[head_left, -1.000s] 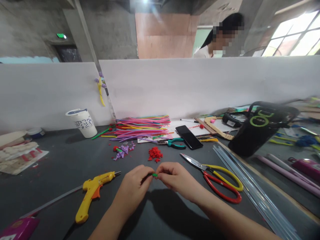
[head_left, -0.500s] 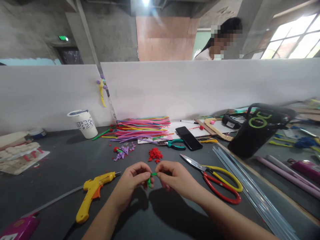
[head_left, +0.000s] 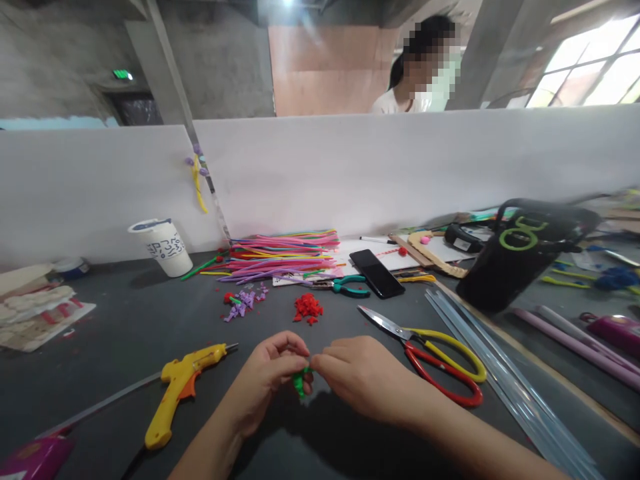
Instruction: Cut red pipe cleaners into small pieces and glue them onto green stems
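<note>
Between finger and thumb, my left hand [head_left: 270, 377] pinches a small green pipe cleaner [head_left: 299, 384], bent or coiled into a short clump that hangs below the fingertips. My right hand [head_left: 353, 373] is closed at the clump's upper right end, its knuckles turned up; the fingertips are partly hidden. Just beyond the hands lies a heap of small red pieces [head_left: 308, 307], and left of it are purple pieces [head_left: 243, 304]. Scissors [head_left: 425, 353] with one yellow and one red handle rest to the right of my right hand. A yellow glue gun [head_left: 185, 387] lies left of my left hand.
A bundle of coloured pipe cleaners [head_left: 280, 257] lies at the back, near pliers [head_left: 350, 286] and a phone [head_left: 377, 273]. Clear glue sticks [head_left: 505, 373] and a black tumbler [head_left: 510, 267] stand right. A white cup [head_left: 163, 248] is back left. A person [head_left: 420, 67] is beyond the partition [head_left: 375, 173].
My right hand has rolled over, its back turning upward, and both hands sit slightly lower. The green clump hangs lower too. Beyond the partition, the person has moved left.
</note>
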